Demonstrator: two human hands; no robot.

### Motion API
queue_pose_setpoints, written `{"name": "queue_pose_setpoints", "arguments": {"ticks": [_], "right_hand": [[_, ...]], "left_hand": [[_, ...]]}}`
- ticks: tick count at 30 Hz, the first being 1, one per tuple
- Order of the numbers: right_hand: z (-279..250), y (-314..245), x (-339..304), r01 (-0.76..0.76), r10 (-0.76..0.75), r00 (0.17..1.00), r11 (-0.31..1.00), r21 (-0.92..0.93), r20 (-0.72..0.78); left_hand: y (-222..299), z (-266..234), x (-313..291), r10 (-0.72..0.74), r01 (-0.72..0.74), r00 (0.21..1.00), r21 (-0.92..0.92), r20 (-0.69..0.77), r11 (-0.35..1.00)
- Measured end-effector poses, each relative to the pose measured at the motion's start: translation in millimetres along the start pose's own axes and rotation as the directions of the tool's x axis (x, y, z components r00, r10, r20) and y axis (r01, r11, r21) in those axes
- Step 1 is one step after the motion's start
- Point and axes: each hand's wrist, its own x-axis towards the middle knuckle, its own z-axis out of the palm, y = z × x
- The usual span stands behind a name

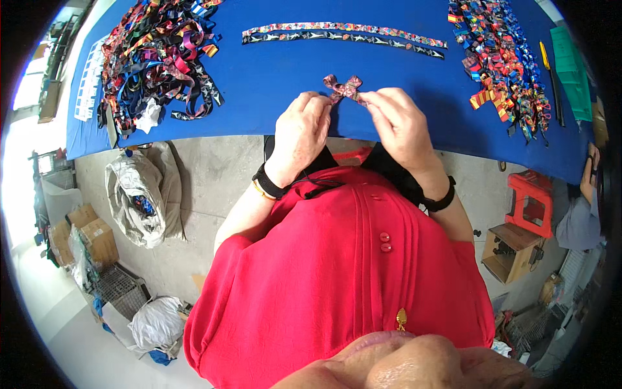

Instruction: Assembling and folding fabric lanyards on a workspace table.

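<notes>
Just above the near edge of the blue-covered table (278,74), both hands hold a patterned fabric strap (350,89), pinkish-red and dark, looped like a small bow. My left hand (300,131) is closed, its fingertips pinching the strap's left side. Pinched at the right side of the loops, my right hand (403,128) has thumb and forefinger together. Beyond the hands, two flat straps lie side by side: a light multicoloured one (343,26) and a black one with white shapes (324,36).
A tangled heap of straps (162,61) covers the table's left; bundled colourful straps (495,65) lie at right. Beside them are a yellow-handled tool (545,57) and a green tray (571,74). An open sack (139,201) and red stool (530,202) stand below. Another person's hand (588,174) shows far right.
</notes>
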Motion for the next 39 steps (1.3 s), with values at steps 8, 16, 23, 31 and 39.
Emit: {"name": "queue_pose_setpoints", "arguments": {"ticks": [8,16,23,31,39], "right_hand": [[24,7,7,0.093,-0.065,0.986,0.977,-0.19,0.15],[27,4,6,0.125,-0.059,0.979,0.931,-0.343,0.196],[26,4,5,0.125,-0.067,0.981,0.936,-0.329,0.182],[28,2,4,0.107,-0.041,0.982,0.924,-0.367,0.183],[31,7,2,0.128,-0.07,0.983,0.924,-0.359,0.171]], "left_hand": [[-10,3,4,-0.102,0.102,0.995,-0.044,0.009,0.994],[-24,4,30,-0.245,0.246,0.969,-0.048,0.026,0.968],[-21,3,42,-0.312,0.321,0.94,-0.052,0.135,0.946],[-18,7,39,-0.094,0.091,0.993,0.043,0.071,0.995],[-23,14,35,-0.11,0.109,0.994,0.026,0.023,0.994]]}}
